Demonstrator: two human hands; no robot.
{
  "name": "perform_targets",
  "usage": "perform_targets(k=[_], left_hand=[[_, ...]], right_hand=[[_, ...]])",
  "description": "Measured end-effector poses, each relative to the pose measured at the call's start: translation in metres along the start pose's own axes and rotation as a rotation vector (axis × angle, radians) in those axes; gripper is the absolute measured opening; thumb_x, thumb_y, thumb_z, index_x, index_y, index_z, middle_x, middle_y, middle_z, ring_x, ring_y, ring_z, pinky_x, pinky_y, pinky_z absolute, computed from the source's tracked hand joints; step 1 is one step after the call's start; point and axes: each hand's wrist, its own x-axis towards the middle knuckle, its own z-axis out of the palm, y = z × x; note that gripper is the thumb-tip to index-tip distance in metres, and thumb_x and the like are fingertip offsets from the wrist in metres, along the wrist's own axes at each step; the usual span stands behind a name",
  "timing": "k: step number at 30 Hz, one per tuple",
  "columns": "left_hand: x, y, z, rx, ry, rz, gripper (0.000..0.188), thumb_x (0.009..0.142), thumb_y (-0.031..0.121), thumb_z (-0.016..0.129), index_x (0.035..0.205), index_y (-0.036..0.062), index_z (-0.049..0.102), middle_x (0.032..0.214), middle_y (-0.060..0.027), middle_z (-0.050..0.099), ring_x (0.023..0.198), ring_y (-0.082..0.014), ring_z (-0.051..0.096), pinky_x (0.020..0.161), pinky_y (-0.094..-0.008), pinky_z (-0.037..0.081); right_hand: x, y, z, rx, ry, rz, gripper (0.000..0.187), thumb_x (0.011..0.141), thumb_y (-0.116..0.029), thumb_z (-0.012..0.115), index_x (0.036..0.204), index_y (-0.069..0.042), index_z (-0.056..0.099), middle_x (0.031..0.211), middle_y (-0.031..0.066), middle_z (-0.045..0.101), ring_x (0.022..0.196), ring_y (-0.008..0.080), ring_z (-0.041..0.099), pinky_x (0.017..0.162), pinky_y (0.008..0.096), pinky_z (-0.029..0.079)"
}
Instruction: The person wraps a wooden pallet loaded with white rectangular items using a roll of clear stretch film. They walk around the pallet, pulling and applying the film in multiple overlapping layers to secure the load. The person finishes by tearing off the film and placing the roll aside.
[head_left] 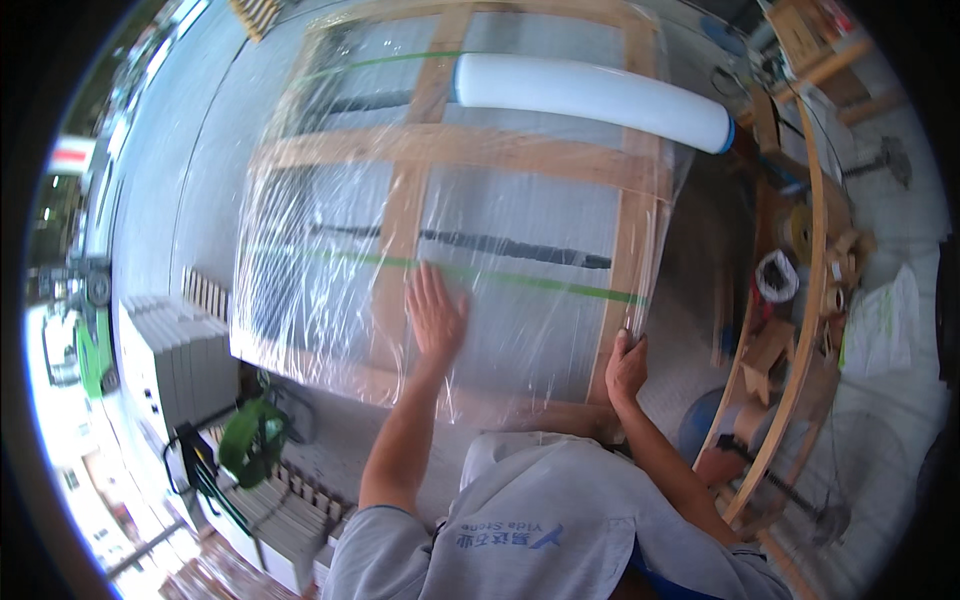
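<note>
A wooden crate frame (405, 220) wrapped in clear stretch film (520, 340) lies in front of me, with grey slab faces showing between its slats. My left hand (437, 312) rests flat on the film near the middle slat, fingers stretched out. At the crate's near right corner, my right hand (627, 368) is closed on a gathered edge of the film; part of its fingers is hidden. Across the far right part of the top lies a thick white roll of stretch film (590, 97) with blue ends. A green strap (530, 281) crosses the crate under the film.
On the right stands a wooden rack (808, 270) with tape rolls and other items. Stacked pale slabs (175, 360) and a green strap coil (252, 440) are at the left. A green forklift (92, 340) is farther left, on the concrete floor (190, 150).
</note>
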Motion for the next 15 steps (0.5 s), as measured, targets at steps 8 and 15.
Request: perform_targets(k=[8,15], left_hand=[[-0.215,0.077,-0.03,-0.114,-0.119,-0.435,0.076,0.089,0.042,0.05,0.143,-0.0054,0.025,0.153,-0.0221,0.018,0.144,-0.0356,0.013,0.116,-0.0462,0.012],[-0.358,0.16,0.036,-0.543,0.034,-0.707,0.069,0.087,0.032,0.059,0.142,-0.0002,0.031,0.151,-0.0202,0.024,0.14,-0.0355,0.023,0.114,-0.0426,0.025]], right_hand=[[0.008,0.012,0.0,0.043,-0.128,-0.033,0.062,0.095,-0.051,0.043,0.121,0.005,0.046,0.113,0.0279,0.058,0.101,0.0429,0.058,0.085,0.0484,0.046],[0.017,0.025,0.0,0.126,-0.182,-0.166,0.069,0.095,-0.051,0.045,0.11,0.016,0.045,0.105,0.0355,0.057,0.097,0.0446,0.06,0.082,0.0483,0.049]])
